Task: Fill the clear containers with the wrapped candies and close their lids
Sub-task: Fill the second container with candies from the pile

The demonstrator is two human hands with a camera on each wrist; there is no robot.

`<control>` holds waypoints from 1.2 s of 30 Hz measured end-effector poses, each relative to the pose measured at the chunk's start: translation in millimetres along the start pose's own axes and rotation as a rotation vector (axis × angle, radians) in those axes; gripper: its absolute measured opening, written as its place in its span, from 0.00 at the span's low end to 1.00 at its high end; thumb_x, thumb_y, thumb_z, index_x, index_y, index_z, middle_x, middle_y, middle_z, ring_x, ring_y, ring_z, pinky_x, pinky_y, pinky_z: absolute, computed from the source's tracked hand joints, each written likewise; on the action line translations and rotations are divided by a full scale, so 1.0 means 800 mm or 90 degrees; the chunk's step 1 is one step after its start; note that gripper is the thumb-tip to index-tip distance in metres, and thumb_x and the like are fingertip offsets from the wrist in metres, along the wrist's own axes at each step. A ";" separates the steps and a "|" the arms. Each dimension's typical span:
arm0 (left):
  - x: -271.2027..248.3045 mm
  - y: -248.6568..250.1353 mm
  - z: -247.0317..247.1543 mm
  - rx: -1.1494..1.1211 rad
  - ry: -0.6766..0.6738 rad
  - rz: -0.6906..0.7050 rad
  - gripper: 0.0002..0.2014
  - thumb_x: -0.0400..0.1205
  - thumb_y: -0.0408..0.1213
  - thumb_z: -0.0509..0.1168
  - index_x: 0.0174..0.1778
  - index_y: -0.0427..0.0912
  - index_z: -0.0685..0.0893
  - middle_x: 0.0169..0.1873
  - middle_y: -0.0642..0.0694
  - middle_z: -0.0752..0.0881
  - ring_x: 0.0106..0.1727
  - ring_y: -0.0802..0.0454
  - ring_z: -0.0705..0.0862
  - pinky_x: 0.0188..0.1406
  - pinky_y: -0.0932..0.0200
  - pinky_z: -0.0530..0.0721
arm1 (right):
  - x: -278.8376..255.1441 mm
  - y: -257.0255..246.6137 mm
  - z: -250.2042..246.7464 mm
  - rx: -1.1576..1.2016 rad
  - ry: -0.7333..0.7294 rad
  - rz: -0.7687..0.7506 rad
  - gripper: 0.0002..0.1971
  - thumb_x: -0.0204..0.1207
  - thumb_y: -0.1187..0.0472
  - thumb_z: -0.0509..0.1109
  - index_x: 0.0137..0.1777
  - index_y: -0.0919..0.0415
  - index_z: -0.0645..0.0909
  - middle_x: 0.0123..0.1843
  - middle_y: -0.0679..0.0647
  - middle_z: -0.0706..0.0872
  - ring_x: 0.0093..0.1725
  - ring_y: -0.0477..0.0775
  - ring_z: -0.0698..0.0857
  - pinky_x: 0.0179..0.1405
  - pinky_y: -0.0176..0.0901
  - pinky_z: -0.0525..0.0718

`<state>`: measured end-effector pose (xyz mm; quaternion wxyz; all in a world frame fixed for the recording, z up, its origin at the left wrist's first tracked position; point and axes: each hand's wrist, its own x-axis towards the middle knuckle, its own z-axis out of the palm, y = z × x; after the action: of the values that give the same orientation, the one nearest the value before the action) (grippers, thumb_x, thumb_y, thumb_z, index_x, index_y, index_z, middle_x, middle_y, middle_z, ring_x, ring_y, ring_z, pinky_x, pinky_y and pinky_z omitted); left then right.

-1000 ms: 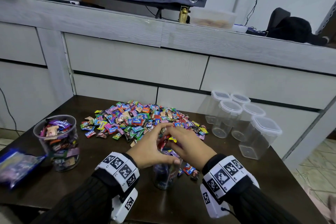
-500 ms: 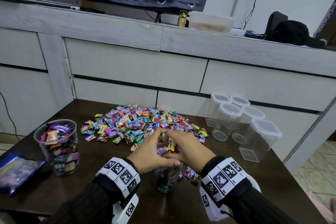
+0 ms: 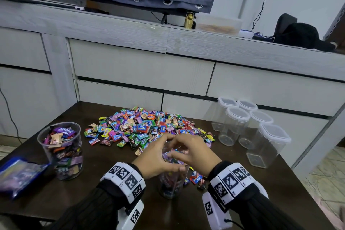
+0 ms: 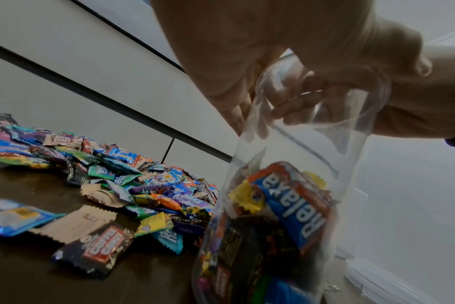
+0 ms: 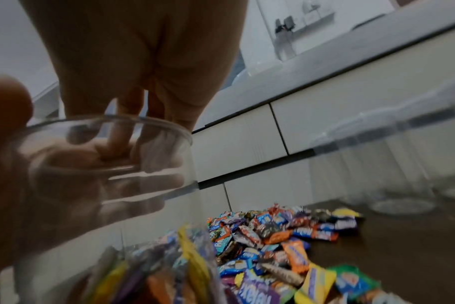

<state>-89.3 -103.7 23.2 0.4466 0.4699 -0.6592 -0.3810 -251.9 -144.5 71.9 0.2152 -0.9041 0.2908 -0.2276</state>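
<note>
Left hand: the left hand (image 3: 155, 157) is cupped round the near-left side of the open container (image 3: 172, 183), thumb along the near wall, fingers arched over the mouth; it grasps the container at the rim.
Left hand, wrist view: the palm sits above the rim and fingers (image 4: 237, 115) reach down past the clear wall.
Right hand: the right hand (image 3: 194, 152) arches over the mouth from the right, wrist raised, back of the hand up.
Right hand, fingers: fingers (image 5: 125, 127) point down into the opening; they are loosely bent, and whether they pinch a candy I cannot tell.
Meeting point: the fingertips of both hands come together over the far edge of the rim.
Open container: stands upright on the dark surface (image 3: 280, 183) close to the near edge, between the two wrists, partly filled with wrapped candies (image 4: 286, 207), lid off.
Candy pile: a wide heap of loose candies (image 3: 147, 127) lies just beyond the hands, mid-surface; a few strays (image 3: 196, 177) lie beside the container's right side.
Filled container: a second round container (image 3: 62, 150) stands well to the left, full to the rim, with no lid on.
Empty containers: five lidded clear containers (image 3: 250, 130) are grouped at the right, touching or nearly so.
Bag: a blue packet (image 3: 18, 175) lies at the left edge, blurred.
</note>
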 end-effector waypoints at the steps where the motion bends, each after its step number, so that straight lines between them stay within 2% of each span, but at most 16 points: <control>1: 0.000 -0.001 0.000 -0.017 -0.003 0.003 0.44 0.57 0.54 0.84 0.68 0.49 0.74 0.61 0.51 0.85 0.64 0.59 0.84 0.64 0.53 0.82 | 0.000 0.000 0.000 0.041 0.040 0.007 0.06 0.74 0.56 0.74 0.47 0.56 0.84 0.45 0.49 0.87 0.45 0.44 0.85 0.49 0.41 0.83; 3: 0.000 -0.003 -0.001 -0.038 -0.011 0.006 0.52 0.53 0.63 0.83 0.72 0.49 0.72 0.68 0.51 0.81 0.70 0.59 0.80 0.70 0.54 0.78 | -0.002 0.004 -0.002 0.130 0.167 0.036 0.02 0.77 0.59 0.71 0.47 0.51 0.83 0.43 0.44 0.87 0.44 0.42 0.85 0.46 0.41 0.85; 5: -0.002 -0.005 -0.005 -0.066 0.002 -0.003 0.56 0.53 0.78 0.71 0.75 0.52 0.68 0.73 0.57 0.75 0.74 0.63 0.74 0.73 0.62 0.72 | -0.007 0.017 -0.007 0.150 0.303 0.090 0.05 0.78 0.59 0.70 0.49 0.47 0.80 0.45 0.42 0.86 0.45 0.42 0.84 0.44 0.35 0.83; 7: -0.006 -0.008 -0.014 -0.094 0.063 -0.031 0.48 0.60 0.82 0.60 0.73 0.59 0.67 0.72 0.64 0.73 0.75 0.68 0.71 0.68 0.73 0.69 | -0.018 0.038 -0.013 0.093 0.359 0.197 0.07 0.78 0.56 0.69 0.53 0.45 0.76 0.50 0.43 0.85 0.46 0.42 0.83 0.42 0.27 0.79; 9: -0.009 -0.021 -0.028 -0.017 0.163 -0.068 0.29 0.77 0.69 0.58 0.71 0.60 0.70 0.71 0.63 0.75 0.76 0.63 0.71 0.65 0.74 0.69 | -0.034 0.065 -0.011 -0.001 0.264 0.372 0.18 0.78 0.50 0.69 0.64 0.52 0.72 0.62 0.53 0.81 0.56 0.48 0.82 0.52 0.36 0.79; 11: -0.010 -0.039 -0.043 0.158 0.210 -0.129 0.19 0.86 0.48 0.60 0.73 0.52 0.70 0.77 0.53 0.72 0.79 0.56 0.68 0.71 0.62 0.68 | -0.054 0.088 0.001 -0.065 0.084 0.542 0.35 0.74 0.41 0.70 0.74 0.60 0.63 0.72 0.62 0.71 0.69 0.60 0.76 0.66 0.49 0.76; 12: -0.012 -0.048 -0.048 0.266 0.176 -0.178 0.21 0.87 0.46 0.60 0.76 0.48 0.67 0.80 0.48 0.67 0.81 0.53 0.64 0.75 0.56 0.65 | -0.063 0.095 0.010 -0.076 0.012 0.599 0.43 0.71 0.37 0.71 0.76 0.61 0.59 0.74 0.64 0.67 0.72 0.63 0.73 0.69 0.52 0.75; 14: -0.015 -0.071 -0.049 0.474 0.030 -0.289 0.36 0.84 0.57 0.60 0.83 0.44 0.55 0.86 0.45 0.50 0.86 0.49 0.47 0.82 0.44 0.53 | -0.075 0.102 0.028 -0.082 -0.076 0.657 0.54 0.64 0.34 0.75 0.79 0.62 0.52 0.76 0.63 0.62 0.76 0.62 0.69 0.72 0.51 0.73; 16: -0.019 -0.092 -0.046 0.612 -0.110 -0.365 0.52 0.77 0.71 0.58 0.86 0.45 0.40 0.84 0.46 0.32 0.84 0.47 0.31 0.81 0.36 0.40 | -0.074 0.106 0.041 -0.089 -0.110 0.669 0.61 0.58 0.35 0.80 0.81 0.63 0.48 0.78 0.63 0.58 0.77 0.62 0.66 0.74 0.50 0.72; 19: -0.016 -0.118 -0.045 0.677 -0.177 -0.411 0.59 0.71 0.78 0.55 0.83 0.49 0.29 0.82 0.47 0.25 0.83 0.46 0.26 0.79 0.31 0.35 | -0.054 0.112 0.051 -0.089 -0.114 0.634 0.61 0.57 0.44 0.84 0.81 0.63 0.49 0.77 0.63 0.58 0.77 0.63 0.68 0.73 0.49 0.72; 22: -0.002 -0.130 -0.053 0.708 -0.154 -0.436 0.59 0.67 0.84 0.45 0.84 0.49 0.30 0.83 0.48 0.28 0.84 0.46 0.29 0.80 0.31 0.35 | -0.027 0.121 0.055 -0.093 -0.113 0.584 0.49 0.63 0.51 0.83 0.77 0.64 0.59 0.73 0.64 0.65 0.73 0.63 0.71 0.68 0.45 0.75; 24: 0.008 -0.133 -0.054 0.701 -0.157 -0.427 0.71 0.46 0.89 0.25 0.83 0.49 0.30 0.83 0.47 0.28 0.84 0.46 0.30 0.79 0.31 0.34 | -0.009 0.130 0.057 -0.092 -0.098 0.554 0.37 0.69 0.53 0.79 0.73 0.63 0.66 0.71 0.64 0.70 0.71 0.62 0.72 0.65 0.43 0.74; 26: 0.020 -0.137 -0.056 0.706 -0.168 -0.413 0.77 0.35 0.88 0.19 0.83 0.48 0.28 0.82 0.46 0.26 0.83 0.44 0.29 0.78 0.31 0.33 | 0.007 0.142 0.062 -0.083 -0.081 0.526 0.29 0.74 0.55 0.73 0.72 0.63 0.68 0.71 0.64 0.71 0.71 0.62 0.72 0.65 0.43 0.72; 29: 0.038 -0.143 -0.059 0.743 -0.200 -0.369 0.66 0.55 0.88 0.34 0.81 0.48 0.25 0.79 0.44 0.22 0.81 0.41 0.24 0.77 0.31 0.30 | 0.028 0.160 0.075 -0.081 -0.078 0.502 0.30 0.80 0.54 0.67 0.78 0.62 0.61 0.75 0.64 0.67 0.75 0.65 0.66 0.72 0.50 0.67; 32: 0.055 -0.154 -0.052 0.789 -0.231 -0.299 0.67 0.50 0.88 0.26 0.80 0.47 0.23 0.79 0.41 0.22 0.81 0.39 0.25 0.78 0.33 0.31 | 0.045 0.171 0.099 -0.075 -0.090 0.475 0.37 0.77 0.42 0.66 0.80 0.58 0.58 0.79 0.59 0.62 0.77 0.64 0.61 0.74 0.56 0.62; 36: 0.069 -0.164 -0.030 0.788 -0.237 -0.267 0.56 0.73 0.76 0.55 0.82 0.51 0.27 0.82 0.40 0.26 0.84 0.40 0.33 0.81 0.35 0.37 | 0.055 0.175 0.132 -0.187 -0.092 0.451 0.55 0.57 0.21 0.66 0.81 0.48 0.55 0.78 0.54 0.60 0.73 0.61 0.64 0.68 0.57 0.70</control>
<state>-38.4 -193.7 -77.5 -0.1093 0.6833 -0.7167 -0.0865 -223.2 -248.2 -73.1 0.1687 -0.7825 0.5986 -0.0308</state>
